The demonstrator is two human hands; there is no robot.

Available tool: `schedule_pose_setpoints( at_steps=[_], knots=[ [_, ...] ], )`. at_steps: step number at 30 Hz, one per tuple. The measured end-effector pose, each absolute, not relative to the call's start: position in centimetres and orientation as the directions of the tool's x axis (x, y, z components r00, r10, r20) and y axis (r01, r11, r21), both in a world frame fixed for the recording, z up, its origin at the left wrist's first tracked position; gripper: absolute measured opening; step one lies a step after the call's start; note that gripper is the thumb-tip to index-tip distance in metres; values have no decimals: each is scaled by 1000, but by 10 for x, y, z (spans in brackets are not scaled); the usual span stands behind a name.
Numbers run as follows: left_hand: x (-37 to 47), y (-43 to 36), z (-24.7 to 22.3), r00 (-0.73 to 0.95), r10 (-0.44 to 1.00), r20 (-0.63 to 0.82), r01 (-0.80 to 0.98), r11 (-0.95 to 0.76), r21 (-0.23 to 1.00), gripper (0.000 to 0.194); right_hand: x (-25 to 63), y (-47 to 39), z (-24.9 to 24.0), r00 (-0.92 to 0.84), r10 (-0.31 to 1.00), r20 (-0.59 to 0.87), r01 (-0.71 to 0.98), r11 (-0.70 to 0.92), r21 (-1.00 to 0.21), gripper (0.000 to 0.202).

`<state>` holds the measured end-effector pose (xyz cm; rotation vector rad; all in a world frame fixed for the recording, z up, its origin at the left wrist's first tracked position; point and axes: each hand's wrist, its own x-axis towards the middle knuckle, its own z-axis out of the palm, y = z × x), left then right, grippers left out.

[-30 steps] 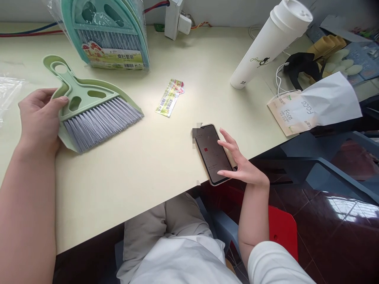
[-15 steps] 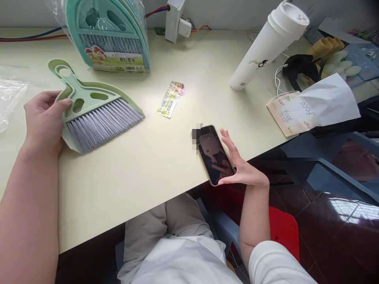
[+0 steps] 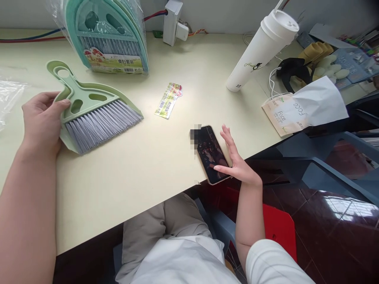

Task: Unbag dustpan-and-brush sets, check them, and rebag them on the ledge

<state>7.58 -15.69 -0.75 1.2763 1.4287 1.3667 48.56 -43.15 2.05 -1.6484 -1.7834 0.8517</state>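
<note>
Your left hand (image 3: 41,120) grips the brush (image 3: 94,114), bristles running rightward away from it; your right hand (image 3: 237,163), fingers spread, touches the phone (image 3: 211,154).

On the table (image 3: 148,165), the brush and dustpan (image 3: 91,108) lie at the left under the left hand (image 3: 41,120). Behind them, near the wall, stands a packaged set (image 3: 108,33), with the socket block (image 3: 174,21) to its right. A label (image 3: 168,100) lies mid-table. The phone (image 3: 211,154) lies at the front edge, with the right hand (image 3: 235,161) touching its right side. The tumbler (image 3: 259,49) leans behind it, and a paper bag (image 3: 302,106) lies farther right.
</note>
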Motion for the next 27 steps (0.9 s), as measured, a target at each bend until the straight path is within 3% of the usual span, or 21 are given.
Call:
schedule_pose_setpoints(
  at_steps=[5, 15, 21, 27],
  knots=[
    [76, -157, -8, -212, 971, 113, 143, -83, 986, 29, 493, -430, 23, -283, 957, -56, 627, 141, -767, 110],
    [75, -156, -8, -203, 974, 105, 152, -74, 986, 26, 486, -431, 22, -161, 986, -53, 632, 62, -773, 97],
    [74, -156, -9, -189, 975, 118, 196, -81, 977, 27, 478, -429, 20, 15, 1000, -5, 614, -13, -789, 78],
    [76, -157, -8, -193, 974, 115, 166, -83, 983, 25, 479, -429, 19, 32, 999, -6, 600, -24, -799, 68]
  ],
)
